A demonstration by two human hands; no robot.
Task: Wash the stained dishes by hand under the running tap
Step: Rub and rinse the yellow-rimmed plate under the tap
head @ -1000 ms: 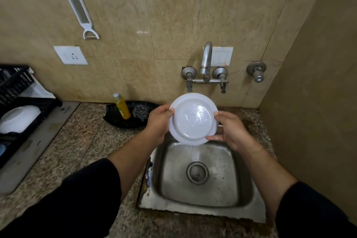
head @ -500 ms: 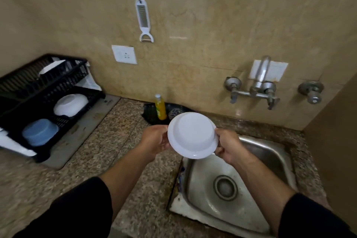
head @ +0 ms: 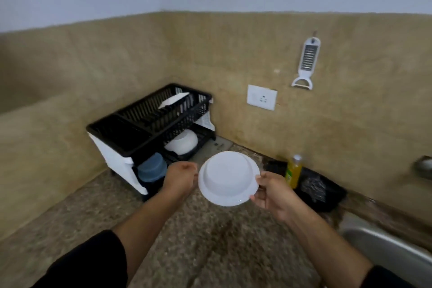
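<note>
I hold a white plate (head: 228, 177) in the air over the granite counter (head: 210, 241), its underside turned toward me. My left hand (head: 181, 177) grips its left rim and my right hand (head: 271, 192) grips its right rim. The plate hangs just in front of the black dish rack (head: 145, 124), to the rack's right. Only a corner of the steel sink (head: 385, 250) shows at the lower right, and part of one tap handle (head: 423, 167) at the right edge.
The rack holds a white bowl (head: 183, 144) and a blue bowl (head: 152, 169) below, and a white plate (head: 173, 100) on top. A yellow soap bottle (head: 293, 172) and a steel scrubber (head: 313, 186) sit in a black tray (head: 327, 196). A peeler (head: 307, 63) and a socket (head: 261, 97) are on the wall.
Both hands carried the plate left, from above the sink to over the counter near the rack. The view swung left, so the sink and tap slid to the right edge.
</note>
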